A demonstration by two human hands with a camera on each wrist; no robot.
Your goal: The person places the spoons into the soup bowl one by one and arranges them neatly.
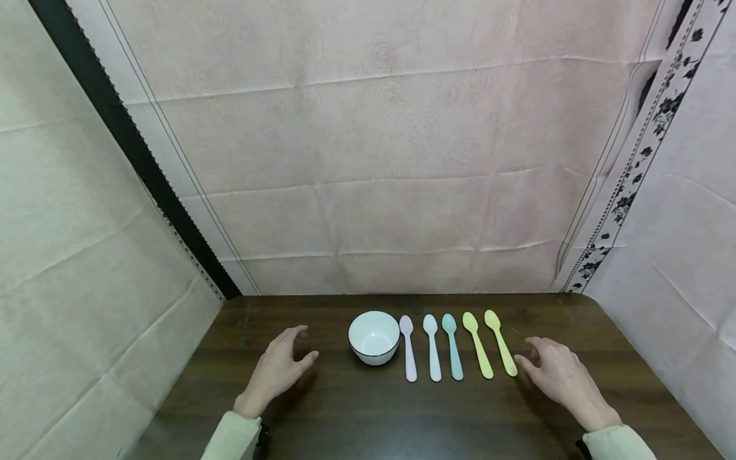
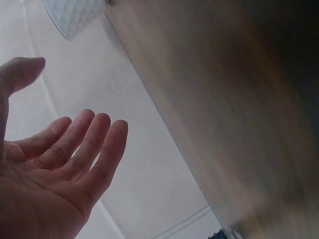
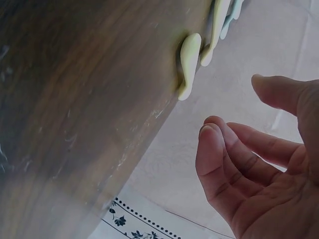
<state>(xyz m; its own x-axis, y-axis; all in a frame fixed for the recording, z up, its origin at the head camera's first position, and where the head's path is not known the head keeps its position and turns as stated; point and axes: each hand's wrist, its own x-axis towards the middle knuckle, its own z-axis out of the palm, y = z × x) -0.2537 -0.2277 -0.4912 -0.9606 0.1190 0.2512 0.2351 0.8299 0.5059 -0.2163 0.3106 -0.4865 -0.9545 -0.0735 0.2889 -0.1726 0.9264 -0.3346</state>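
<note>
Both hands hung empty over the bench (image 1: 368, 415)! The left hand (image 1: 280, 365), thumb and fingers spread wide, hovered left of the white bowl (image 1: 374, 338), well apart from it. Over on the right, the right hand (image 1: 554, 370) had its fingers gently bent, a clear gap to the thumb, just beside the right yellow-green spoon (image 1: 502, 345) and gripping nothing.

And what a line-up between them: the lilac spoon (image 1: 409, 351) right by the bowl, touching or not I couldn't tell, then the pale blue spoon (image 1: 433, 351), the teal spoon (image 1: 453, 350), the left yellow-green spoon (image 1: 478, 346) and its twin, handles all near, scoops far.

The spoons looked light, stiff and smooth, probably plastic: hardly fragile, a bit slippery, best pinched mid-handle. The bowl seemed the weightier piece, rigid and glossy inside, perhaps breakable; its dimpled outer wall, showing in the left wrist view, promised decent grip, with thumb and fingers on opposite sides under the dark rim.
</note>
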